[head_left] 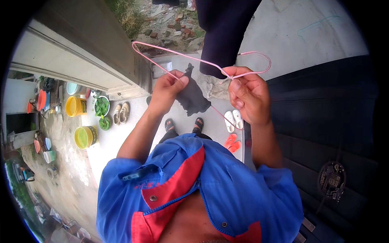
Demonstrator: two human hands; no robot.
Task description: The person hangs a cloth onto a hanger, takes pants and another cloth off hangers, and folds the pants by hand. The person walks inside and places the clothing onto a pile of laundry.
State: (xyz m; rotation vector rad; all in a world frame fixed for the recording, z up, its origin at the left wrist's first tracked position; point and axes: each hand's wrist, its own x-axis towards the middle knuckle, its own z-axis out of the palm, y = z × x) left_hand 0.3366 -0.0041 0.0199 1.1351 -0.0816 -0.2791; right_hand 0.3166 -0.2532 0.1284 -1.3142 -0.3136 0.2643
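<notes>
Pink thin-wire hanger (pixel 178 51), hook toward the right, neck pinched between the thumb and fingers of the right hand (pixel 248 95). Its long lower wire runs by the left hand (pixel 169 90), passes at the dark cloth and shows again beyond it.

Black, limp fabric piece (pixel 193 96), one edge at the closed thumb and fingertips of the left hand; the rest hangs between the two hands, above the grey floor (pixel 184 106).

Containers, to the left: one yellow plastic bucket (pixel 84 106), contents unclear; a second yellow bucket (pixel 94 135), nearer the person, with yellow-green showing inside; one round white basin (pixel 108 103) of green leaves; beside it, a leafy green plant (pixel 104 123), its holder unclear; one pale blue-green vessel (pixel 73 88), contents unclear.

Footwear: beige pair (pixel 124 113) near the leaves; white perforated clogs (pixel 238 118) and orange sandals (pixel 232 143), both below the right hand.
</notes>
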